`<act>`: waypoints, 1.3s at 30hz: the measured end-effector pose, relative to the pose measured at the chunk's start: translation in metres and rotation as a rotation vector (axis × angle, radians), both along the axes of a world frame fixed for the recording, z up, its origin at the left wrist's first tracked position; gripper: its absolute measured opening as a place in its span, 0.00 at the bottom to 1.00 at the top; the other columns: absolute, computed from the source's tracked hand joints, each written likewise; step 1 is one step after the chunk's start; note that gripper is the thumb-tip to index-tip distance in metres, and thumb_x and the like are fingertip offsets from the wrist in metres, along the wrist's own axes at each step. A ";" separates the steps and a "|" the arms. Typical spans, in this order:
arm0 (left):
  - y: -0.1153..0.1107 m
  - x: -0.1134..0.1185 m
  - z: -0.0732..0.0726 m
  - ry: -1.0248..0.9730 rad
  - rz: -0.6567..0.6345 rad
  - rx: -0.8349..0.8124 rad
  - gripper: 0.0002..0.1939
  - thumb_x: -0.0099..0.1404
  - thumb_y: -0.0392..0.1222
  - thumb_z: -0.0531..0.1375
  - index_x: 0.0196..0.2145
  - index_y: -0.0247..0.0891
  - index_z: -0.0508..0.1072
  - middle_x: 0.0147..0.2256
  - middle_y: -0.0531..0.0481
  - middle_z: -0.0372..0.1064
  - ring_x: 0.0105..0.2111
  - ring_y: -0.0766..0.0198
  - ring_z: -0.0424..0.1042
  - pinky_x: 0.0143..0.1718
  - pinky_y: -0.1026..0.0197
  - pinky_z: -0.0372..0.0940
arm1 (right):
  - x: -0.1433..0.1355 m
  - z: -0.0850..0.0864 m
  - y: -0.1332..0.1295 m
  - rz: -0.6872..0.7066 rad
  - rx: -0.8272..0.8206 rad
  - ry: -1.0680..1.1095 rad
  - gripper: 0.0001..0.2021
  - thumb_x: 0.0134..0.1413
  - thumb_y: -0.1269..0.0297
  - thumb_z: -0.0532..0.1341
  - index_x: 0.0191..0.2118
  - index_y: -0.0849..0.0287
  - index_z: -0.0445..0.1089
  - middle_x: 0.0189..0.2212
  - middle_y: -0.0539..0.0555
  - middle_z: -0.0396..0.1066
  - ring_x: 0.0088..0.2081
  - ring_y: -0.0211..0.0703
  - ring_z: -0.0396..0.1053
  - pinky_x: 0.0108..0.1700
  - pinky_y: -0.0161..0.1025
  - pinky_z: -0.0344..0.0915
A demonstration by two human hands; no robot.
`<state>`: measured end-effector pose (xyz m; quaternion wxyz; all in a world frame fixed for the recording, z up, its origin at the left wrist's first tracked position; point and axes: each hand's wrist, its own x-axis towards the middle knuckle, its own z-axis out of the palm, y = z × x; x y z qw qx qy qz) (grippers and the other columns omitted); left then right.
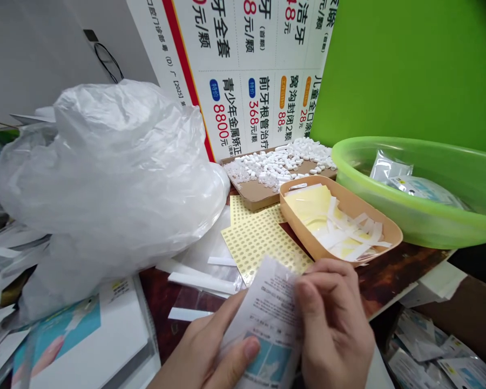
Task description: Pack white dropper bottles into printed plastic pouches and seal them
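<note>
My left hand (pixel 222 340) grips a printed packet (pixel 273 302), white with small text and a blue picture, its thumb lying across the front. At the packet's upper right edge, my right hand (pixel 336 324) is closed with thumb and fingers pinched together. Whatever else may be between those fingertips is hidden. Just beyond the packet lie yellow sticker sheets (pixel 259 237) with rows of small dots. White strips (pixel 202 282) and clear plastic sleeves rest to their left.
A big translucent plastic bag (pixel 113 178) bulges at left above printed cards (pixel 117 335). Behind the sheets stand a cardboard tray (pixel 259 200) of small white pieces and an orange bin (pixel 299 232) of paper scraps. At right are a green basin (pixel 409 216) and, lower down, several packets (pixel 425 346).
</note>
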<state>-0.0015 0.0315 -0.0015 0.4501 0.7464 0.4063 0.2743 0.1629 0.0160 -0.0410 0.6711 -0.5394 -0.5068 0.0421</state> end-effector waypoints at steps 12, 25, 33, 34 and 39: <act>-0.002 0.012 -0.004 -0.293 0.107 -0.411 0.21 0.70 0.51 0.55 0.57 0.46 0.69 0.48 0.49 0.77 0.45 0.56 0.76 0.47 0.57 0.70 | 0.015 -0.004 0.002 0.148 0.009 -0.081 0.20 0.51 0.45 0.66 0.47 0.49 0.74 0.53 0.59 0.60 0.54 0.58 0.59 0.51 0.54 0.59; 0.005 0.011 -0.005 -0.119 -0.131 -0.365 0.23 0.70 0.49 0.55 0.61 0.48 0.65 0.49 0.50 0.76 0.44 0.59 0.75 0.44 0.61 0.70 | 0.056 0.002 -0.006 0.320 -0.184 0.384 0.06 0.54 0.63 0.67 0.29 0.55 0.71 0.33 0.53 0.63 0.31 0.41 0.66 0.24 0.35 0.62; 0.006 -0.005 0.013 -0.143 -0.335 -0.576 0.22 0.68 0.52 0.58 0.58 0.49 0.70 0.47 0.47 0.78 0.47 0.53 0.76 0.46 0.54 0.72 | 0.090 0.013 -0.025 0.916 -0.477 0.815 0.10 0.50 0.59 0.67 0.26 0.55 0.67 0.29 0.53 0.64 0.29 0.48 0.70 0.26 0.46 0.72; 0.007 -0.008 0.013 -0.139 -0.345 -0.623 0.22 0.68 0.52 0.58 0.58 0.49 0.70 0.46 0.46 0.78 0.47 0.52 0.76 0.46 0.53 0.72 | 0.087 0.013 -0.025 0.954 -0.531 0.816 0.10 0.51 0.57 0.66 0.28 0.54 0.66 0.30 0.54 0.66 0.31 0.50 0.71 0.29 0.48 0.73; 0.015 -0.016 0.006 -0.200 -0.182 -0.599 0.22 0.68 0.49 0.59 0.58 0.46 0.69 0.49 0.46 0.77 0.47 0.54 0.76 0.44 0.55 0.73 | 0.051 0.002 -0.012 0.662 -0.279 0.696 0.11 0.56 0.56 0.64 0.29 0.54 0.64 0.34 0.53 0.65 0.30 0.43 0.69 0.28 0.41 0.69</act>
